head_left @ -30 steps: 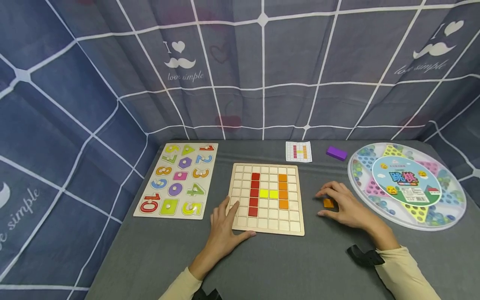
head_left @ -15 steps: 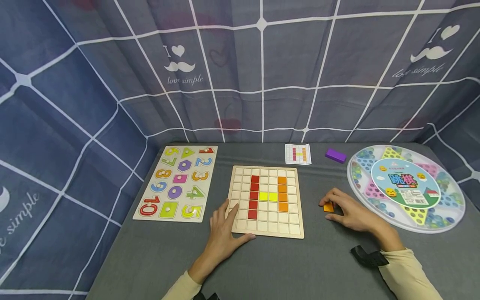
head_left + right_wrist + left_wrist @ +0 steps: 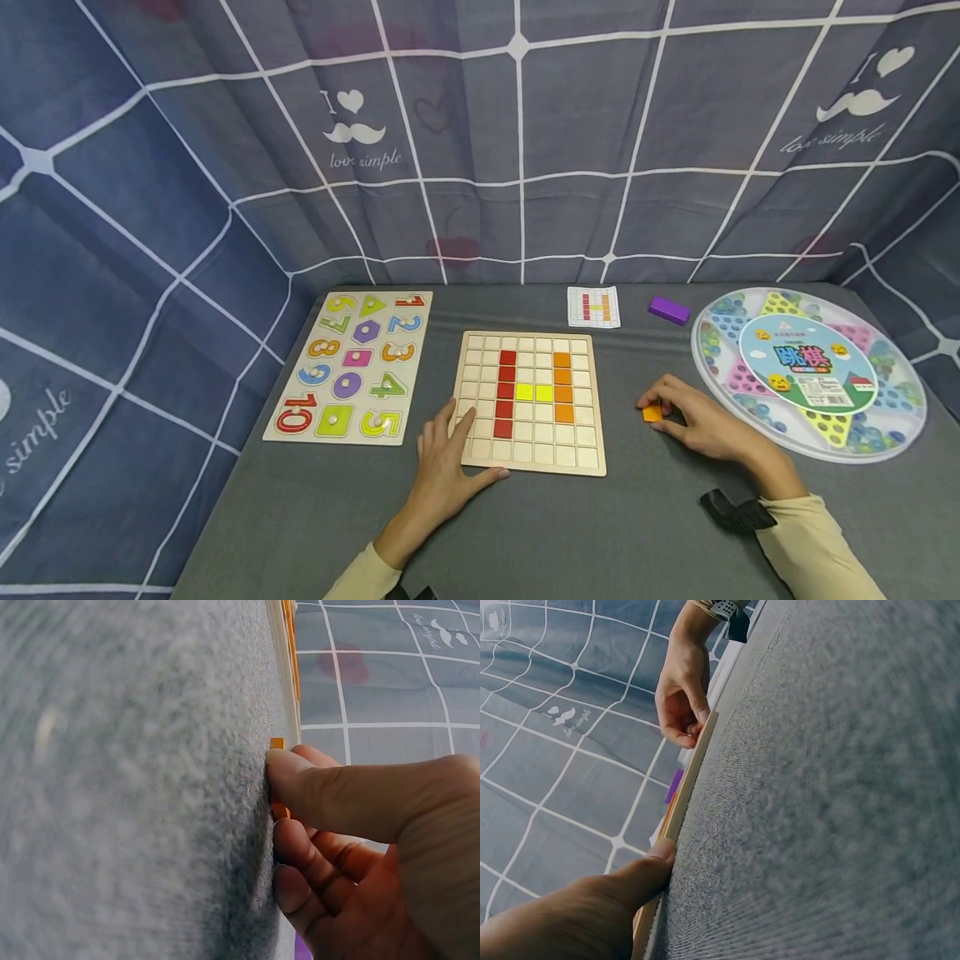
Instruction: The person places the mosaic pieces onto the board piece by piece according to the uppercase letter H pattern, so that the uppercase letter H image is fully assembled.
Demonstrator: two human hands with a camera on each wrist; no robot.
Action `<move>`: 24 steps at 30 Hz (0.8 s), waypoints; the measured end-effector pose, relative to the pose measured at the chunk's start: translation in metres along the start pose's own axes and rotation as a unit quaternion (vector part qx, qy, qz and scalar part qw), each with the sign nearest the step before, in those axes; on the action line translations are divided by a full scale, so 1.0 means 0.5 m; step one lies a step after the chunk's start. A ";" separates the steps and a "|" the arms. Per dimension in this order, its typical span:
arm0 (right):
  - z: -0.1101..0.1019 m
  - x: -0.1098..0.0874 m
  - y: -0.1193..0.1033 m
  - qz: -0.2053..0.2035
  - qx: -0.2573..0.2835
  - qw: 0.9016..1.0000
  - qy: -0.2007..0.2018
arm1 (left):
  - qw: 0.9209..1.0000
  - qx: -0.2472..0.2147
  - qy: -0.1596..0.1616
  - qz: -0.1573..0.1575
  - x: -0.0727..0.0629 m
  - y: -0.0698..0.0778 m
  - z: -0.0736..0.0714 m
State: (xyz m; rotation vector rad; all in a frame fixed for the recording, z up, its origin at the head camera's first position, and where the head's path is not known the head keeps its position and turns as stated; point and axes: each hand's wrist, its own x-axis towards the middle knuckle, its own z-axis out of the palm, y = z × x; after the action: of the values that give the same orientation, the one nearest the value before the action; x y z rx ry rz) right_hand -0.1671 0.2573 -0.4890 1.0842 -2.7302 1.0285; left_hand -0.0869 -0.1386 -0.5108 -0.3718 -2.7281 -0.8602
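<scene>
A wooden grid board lies on the grey cloth. Set into it are a column of red tiles, a column of orange tiles and a short yellow row between them. My left hand rests at the board's lower left corner, fingers on the left side and thumb against the near edge. To the right of the board, my right hand pinches a small orange tile between thumb and fingers. In the right wrist view, the thumb partly covers this orange tile, which is low against the cloth.
Behind the board lies a small pattern card with a purple block beside it. A round Chinese checkers set sits at the right, close to the right hand. On the left is a number-and-shape puzzle board.
The right thumb and fingers have closed on the orange tile, which was lying between them before. The left hand stays at the board. The head view has shifted slightly.
</scene>
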 end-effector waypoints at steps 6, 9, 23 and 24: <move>-0.001 0.001 -0.001 0.003 -0.001 1.000 0.000 | 1.000 0.001 -0.002 -0.004 0.000 0.000 0.000; -0.001 0.000 0.000 0.004 0.000 1.000 0.001 | 1.000 0.002 -0.002 -0.003 0.000 0.000 0.000; 0.000 0.002 0.002 0.004 -0.007 1.000 0.001 | 1.000 0.003 0.009 0.007 -0.001 0.000 0.001; 0.000 0.002 0.002 0.004 -0.007 1.000 0.001 | 1.000 0.004 0.010 0.009 -0.001 0.000 0.001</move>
State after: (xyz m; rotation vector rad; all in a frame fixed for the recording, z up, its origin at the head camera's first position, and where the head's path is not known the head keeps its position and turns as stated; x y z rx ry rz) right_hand -0.1683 0.2572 -0.4893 1.0702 -2.7385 1.0094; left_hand -0.0865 -0.1383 -0.5115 -0.3841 -2.7045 -0.8428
